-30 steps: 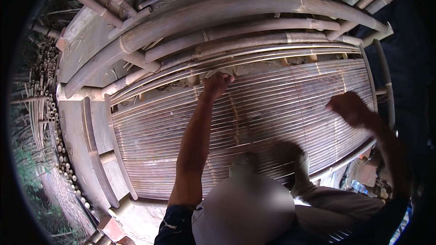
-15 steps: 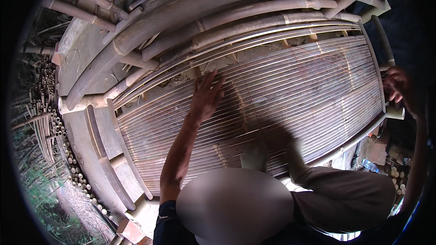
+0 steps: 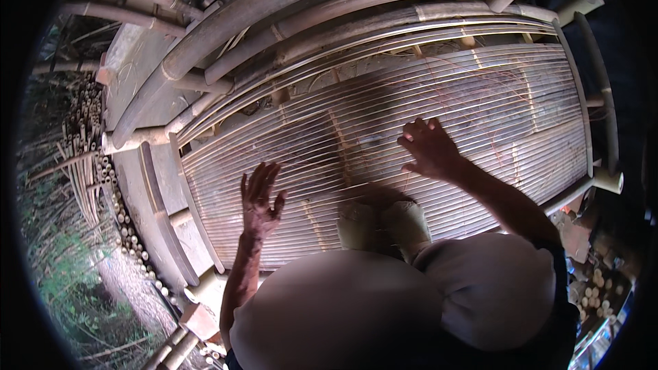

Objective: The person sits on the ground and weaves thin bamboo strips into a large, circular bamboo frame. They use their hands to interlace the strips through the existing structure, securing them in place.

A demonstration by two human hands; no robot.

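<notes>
Left hand [image 3: 260,195] open, fingers spread, flat on the slatted bamboo panel [image 3: 521,106] near its lower-left part. Right hand [image 3: 428,147] open, fingers bent, pressing the panel's middle. Thick bamboo poles [image 3: 356,3] frame the far edge.

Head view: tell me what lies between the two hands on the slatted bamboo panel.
In the head view, only bare bamboo slats of the panel lie between the left hand and the right hand; a shadow falls across that stretch, nothing else rests there.
</notes>
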